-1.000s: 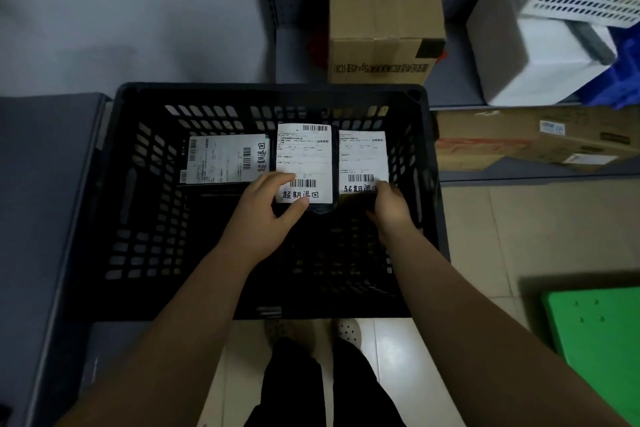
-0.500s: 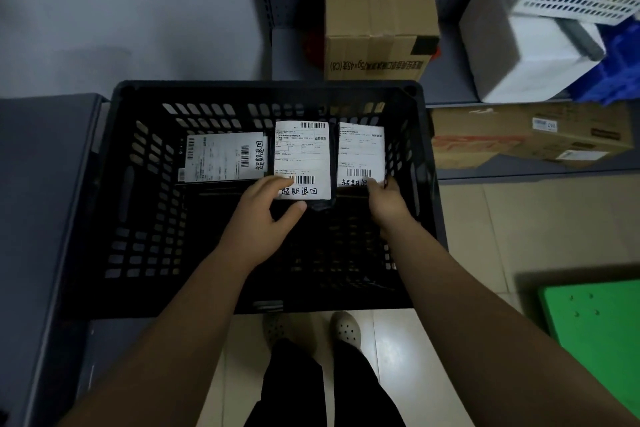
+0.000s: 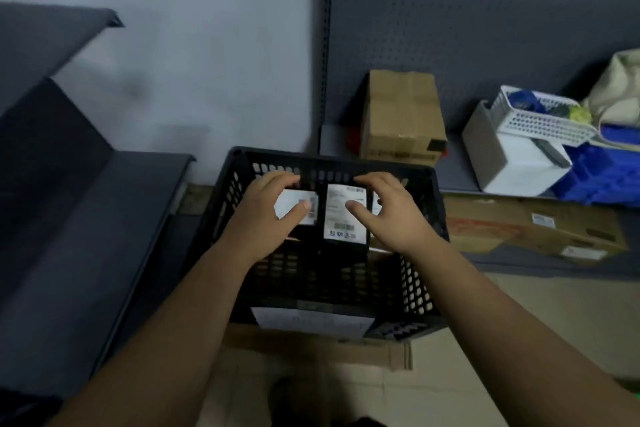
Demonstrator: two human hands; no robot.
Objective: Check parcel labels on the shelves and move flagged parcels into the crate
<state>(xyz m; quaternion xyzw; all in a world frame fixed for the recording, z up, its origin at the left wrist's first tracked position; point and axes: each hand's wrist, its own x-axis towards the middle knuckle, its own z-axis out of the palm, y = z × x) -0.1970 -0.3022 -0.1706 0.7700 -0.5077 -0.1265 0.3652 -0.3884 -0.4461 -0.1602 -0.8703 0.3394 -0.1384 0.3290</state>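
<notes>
A black perforated crate (image 3: pixel 329 284) stands in the middle of the view. Three dark parcels with white labels stand side by side against its far wall. My left hand (image 3: pixel 266 208) grips the left parcel (image 3: pixel 308 204), fingers curled over its far edge and thumb on its label. My right hand (image 3: pixel 394 215) arches over the right parcel (image 3: pixel 376 207), of which only a sliver of label shows. Its fingertips hook over the far edge of the middle parcel (image 3: pixel 341 218) and its thumb presses that label.
The crate sits on a flat cardboard box (image 3: pixel 311 347) with a white sheet. Behind on the shelf are a brown carton (image 3: pixel 403 114), a white box (image 3: pixel 512 163), a white basket (image 3: pixel 540 118) and a blue bin (image 3: pixel 602 173). Grey shelving (image 3: pixel 86 236) stands on the left.
Both hands have slid from the parcels' near edges up to their far edges. The view has pulled back and tilted up, so the crate looks smaller and more shelf shows.
</notes>
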